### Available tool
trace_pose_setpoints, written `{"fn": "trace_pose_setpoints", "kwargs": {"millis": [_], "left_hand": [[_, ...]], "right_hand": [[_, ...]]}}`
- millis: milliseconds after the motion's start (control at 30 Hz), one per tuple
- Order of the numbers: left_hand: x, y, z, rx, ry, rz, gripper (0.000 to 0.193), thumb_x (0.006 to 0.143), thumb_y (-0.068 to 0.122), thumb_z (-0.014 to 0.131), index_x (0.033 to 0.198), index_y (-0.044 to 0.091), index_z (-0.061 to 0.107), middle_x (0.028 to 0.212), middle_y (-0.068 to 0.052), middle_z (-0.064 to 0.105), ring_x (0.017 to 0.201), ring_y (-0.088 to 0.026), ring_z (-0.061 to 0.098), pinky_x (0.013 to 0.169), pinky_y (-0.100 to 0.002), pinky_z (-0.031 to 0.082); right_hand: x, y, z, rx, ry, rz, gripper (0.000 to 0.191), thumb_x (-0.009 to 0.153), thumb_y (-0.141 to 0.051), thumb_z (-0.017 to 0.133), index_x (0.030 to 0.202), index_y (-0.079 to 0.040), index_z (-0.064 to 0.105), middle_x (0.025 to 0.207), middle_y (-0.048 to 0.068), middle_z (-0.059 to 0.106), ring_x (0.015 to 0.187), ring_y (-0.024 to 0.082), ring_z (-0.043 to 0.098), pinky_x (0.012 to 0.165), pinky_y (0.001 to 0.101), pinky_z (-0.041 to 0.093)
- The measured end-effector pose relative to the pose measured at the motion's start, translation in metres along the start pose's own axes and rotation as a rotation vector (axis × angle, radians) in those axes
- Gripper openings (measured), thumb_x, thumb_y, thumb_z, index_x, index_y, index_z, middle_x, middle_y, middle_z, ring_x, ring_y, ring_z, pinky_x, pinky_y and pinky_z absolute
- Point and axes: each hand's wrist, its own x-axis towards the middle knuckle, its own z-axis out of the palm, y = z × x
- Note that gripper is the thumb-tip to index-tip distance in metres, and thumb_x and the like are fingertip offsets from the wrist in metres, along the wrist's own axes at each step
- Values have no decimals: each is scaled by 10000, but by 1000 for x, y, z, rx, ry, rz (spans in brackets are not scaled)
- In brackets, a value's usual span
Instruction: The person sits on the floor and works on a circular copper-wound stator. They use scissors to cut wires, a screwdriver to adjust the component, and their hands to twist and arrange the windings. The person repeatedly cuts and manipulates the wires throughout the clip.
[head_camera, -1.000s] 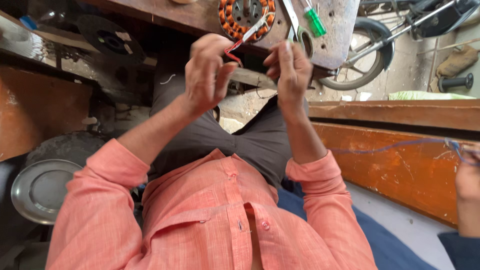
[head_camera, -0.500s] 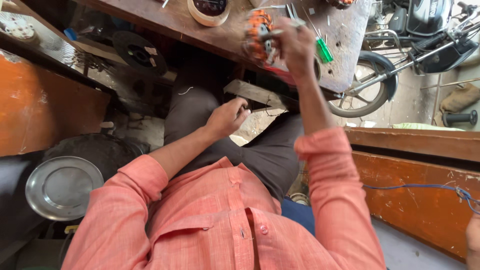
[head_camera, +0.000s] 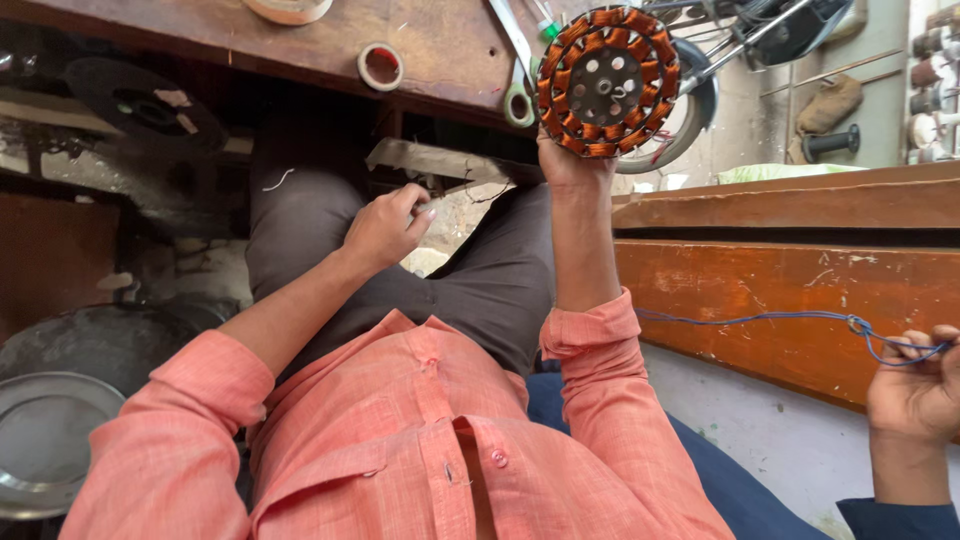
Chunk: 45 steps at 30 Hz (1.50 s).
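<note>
Right hand: the right hand (head_camera: 572, 165) is raised in front of the wooden workbench (head_camera: 440, 50), fingers closed on the lower rim of the round wound stator (head_camera: 608, 80).
Stator: a flat metal disc with a ring of holes round its centre is seen, its outer edge wrapped all round in orange copper coils; it is held upright, its face turned toward the camera, at the bench's front edge.
Left hand: the left hand (head_camera: 385, 228) is held low over the lap, fingers loosely curled; whether anything is pinched between them cannot be told. It is kept well apart from the right hand.
Clothing: a salmon shirt with rolled sleeves and dark grey trousers are worn.
Bench top: a small roll of tape (head_camera: 380, 66) is lying flat near the edge; scissors (head_camera: 518, 60) are lying just left of the stator, their handle loop at the bench's edge.
Under the bench: a dark round disc (head_camera: 145, 105) is propped at the left in shadow.
Lower left: a steel plate (head_camera: 45, 440) is lying on the floor beside the left sleeve.
Right edge: another person's hand (head_camera: 915, 390) is closed on a blue wire (head_camera: 760, 318), which is stretched along an orange wooden board (head_camera: 790, 290).
Behind the stator: a motorcycle wheel (head_camera: 685, 125) is partly hidden.
</note>
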Motion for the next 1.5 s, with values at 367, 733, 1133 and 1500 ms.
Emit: {"fn": "trace_pose_setpoints", "kwargs": {"millis": [367,733,1133,1500], "left_hand": [[1,1,-2,25,-35,-27,291,957,301,651,1086,40,666,963,-166,744,885,-364,718,752,-466,556],[1,-1,-1,8,-37,-28,282,960,294,650,1069,34,669,960,-157,742,876,-356,715,753,-459,556],[-3,24,-22,-453,74,178,891,850,366,872,1536,46,401,1365,-127,633,1169,-231,652,1024,-360,533],[-31,86,-50,-948,41,532,1469,544,406,1034,1648,50,132,1593,-93,400,1459,-174,424,1307,-347,353]], "right_hand": [[-6,-1,-1,-37,-17,38,415,1044,-376,440,1217,-77,670,1232,110,698,1167,308,660,1020,516,552],[-18,-1,-1,-91,-62,71,398,1044,-337,461,1221,-50,672,1241,143,700,1161,327,677,988,528,581],[-77,45,-5,-162,-63,159,457,1055,-431,447,1333,-110,615,1331,117,655,1224,300,642,1053,495,541],[-186,105,0,-208,-169,338,535,1085,-491,449,1480,-138,526,1506,98,549,1386,287,532,1199,472,430]]}}
